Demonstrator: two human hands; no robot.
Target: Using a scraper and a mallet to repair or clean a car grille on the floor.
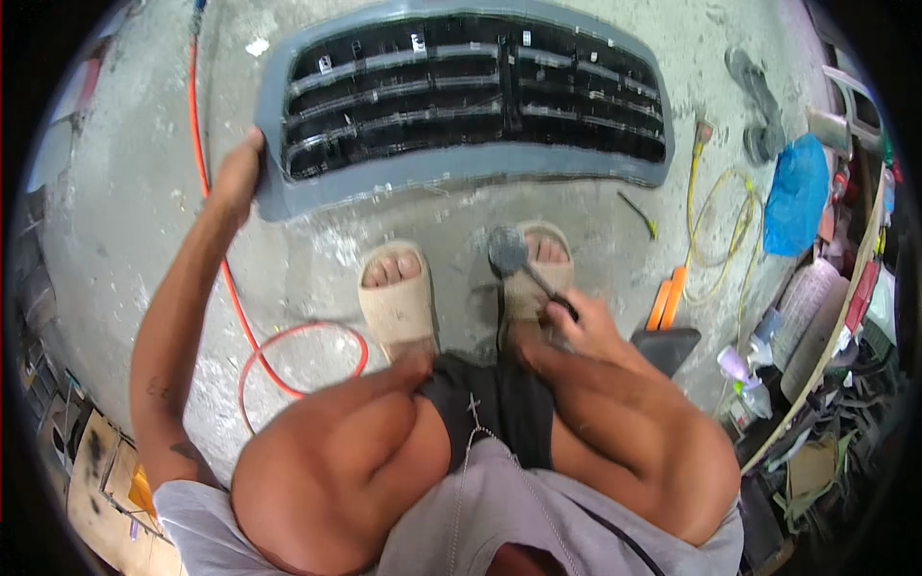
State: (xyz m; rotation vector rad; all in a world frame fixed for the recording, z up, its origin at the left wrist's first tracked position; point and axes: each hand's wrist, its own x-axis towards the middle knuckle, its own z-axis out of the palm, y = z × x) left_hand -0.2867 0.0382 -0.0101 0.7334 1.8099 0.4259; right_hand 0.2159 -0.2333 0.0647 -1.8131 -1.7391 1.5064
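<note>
A grey-framed car grille [464,165] with black horizontal slats lies on the concrete floor before my feet. My left hand [240,178] grips the left end of its frame, fingers curled at the edge. My right hand [579,322] is closed on the black handle of a tool with a round, dark grey head [507,250], held over my right sandal [526,296], below the grille and apart from it. What exactly the tool is, I cannot tell.
An orange hose [230,288] loops at the left. To the right lie a yellow cable [693,182], orange-handled tools [667,300], a blue plastic bag [795,195] and dark flip-flops [764,134]. Clutter and a board [778,437] line the right side; wooden panels [101,490] stand lower left.
</note>
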